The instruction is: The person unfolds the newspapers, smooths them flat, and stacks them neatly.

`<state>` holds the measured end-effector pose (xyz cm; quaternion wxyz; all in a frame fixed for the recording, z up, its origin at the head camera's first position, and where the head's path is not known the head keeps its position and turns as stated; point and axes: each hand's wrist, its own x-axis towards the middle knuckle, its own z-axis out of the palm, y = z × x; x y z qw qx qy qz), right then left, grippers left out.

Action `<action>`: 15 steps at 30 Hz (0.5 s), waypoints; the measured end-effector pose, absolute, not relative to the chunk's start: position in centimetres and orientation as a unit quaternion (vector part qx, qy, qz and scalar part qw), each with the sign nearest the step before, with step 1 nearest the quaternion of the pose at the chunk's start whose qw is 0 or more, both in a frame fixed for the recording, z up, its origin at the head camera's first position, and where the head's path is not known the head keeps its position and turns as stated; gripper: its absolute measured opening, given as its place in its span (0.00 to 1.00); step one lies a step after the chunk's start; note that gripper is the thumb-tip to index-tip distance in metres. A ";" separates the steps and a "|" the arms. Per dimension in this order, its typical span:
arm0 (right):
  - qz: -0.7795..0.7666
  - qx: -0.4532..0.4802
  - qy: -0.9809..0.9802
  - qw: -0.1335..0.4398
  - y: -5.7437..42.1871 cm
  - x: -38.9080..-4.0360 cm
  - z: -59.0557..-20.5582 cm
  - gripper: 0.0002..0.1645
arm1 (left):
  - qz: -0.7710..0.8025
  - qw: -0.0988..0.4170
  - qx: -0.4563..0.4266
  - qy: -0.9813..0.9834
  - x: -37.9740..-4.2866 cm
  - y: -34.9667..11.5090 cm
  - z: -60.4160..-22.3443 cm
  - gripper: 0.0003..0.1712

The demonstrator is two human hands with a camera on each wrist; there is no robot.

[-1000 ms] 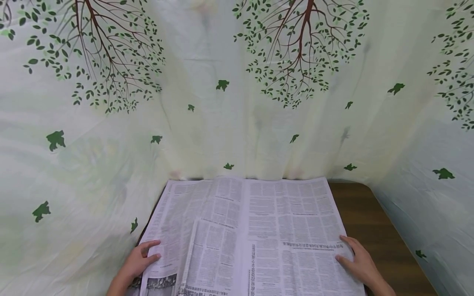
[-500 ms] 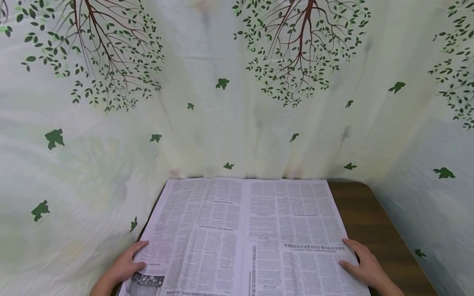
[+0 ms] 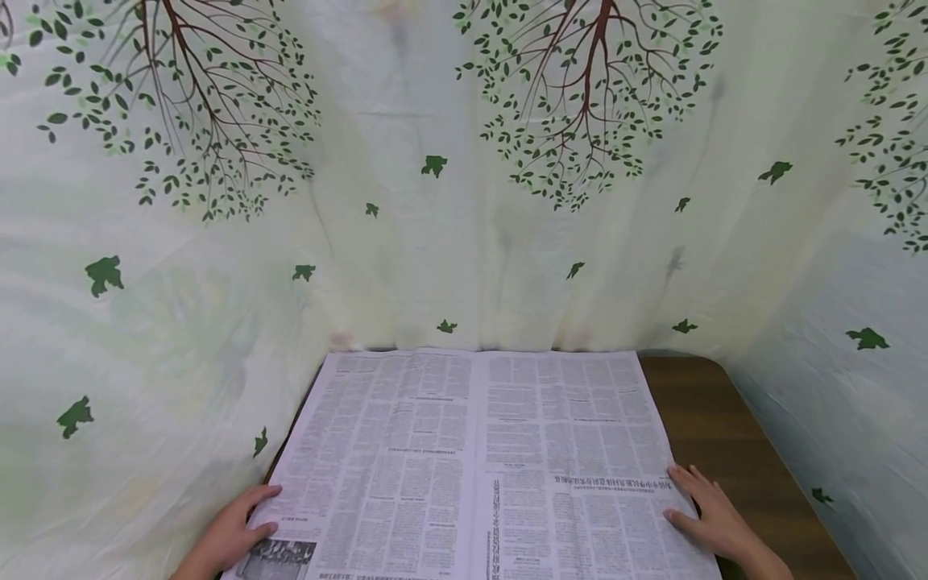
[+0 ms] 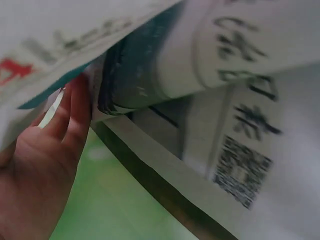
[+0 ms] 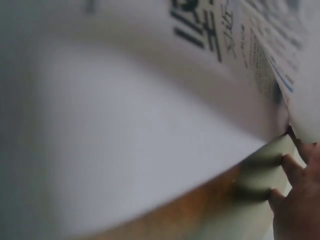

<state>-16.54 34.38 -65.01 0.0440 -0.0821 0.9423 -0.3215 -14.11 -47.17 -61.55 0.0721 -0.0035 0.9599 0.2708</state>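
Observation:
A wide newspaper (image 3: 474, 451) lies opened flat, its print upside down to me and its centre fold running away from me. My left hand (image 3: 230, 528) holds its left edge near a dark photo, thumb and forefinger at the margin. In the left wrist view, the left hand's fingers (image 4: 77, 112) reach beneath the lifted sheets, with a gap between the layers. My right hand (image 3: 714, 519) grips the right edge, thumb on the page. The right wrist view has the right hand (image 5: 300, 200) at the paper's edge, two fingers off the sheet; its thumb is hidden there.
The dark brown wooden table (image 3: 732, 443) shows to the right of the newspaper. A pale curtain (image 3: 522, 266) printed with trees and green leaves hangs close behind the table and along both sides.
My left hand has moved left and a little nearer, drawing the folded left page out flat. The right hand has shifted slightly to the right and stays at its edge.

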 end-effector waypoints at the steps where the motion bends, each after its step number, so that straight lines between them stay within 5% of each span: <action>1: -0.318 -0.081 0.943 0.046 34.3 -16.6 -65.0 0.51 | 0.269 0.074 -0.003 0.960 -14.0 -47.1 -61.5 0.38; 15: -0.312 -0.098 0.944 0.042 34.0 -17.4 -64.7 0.50 | 0.222 0.028 0.007 0.975 -13.9 -47.8 -63.2 0.35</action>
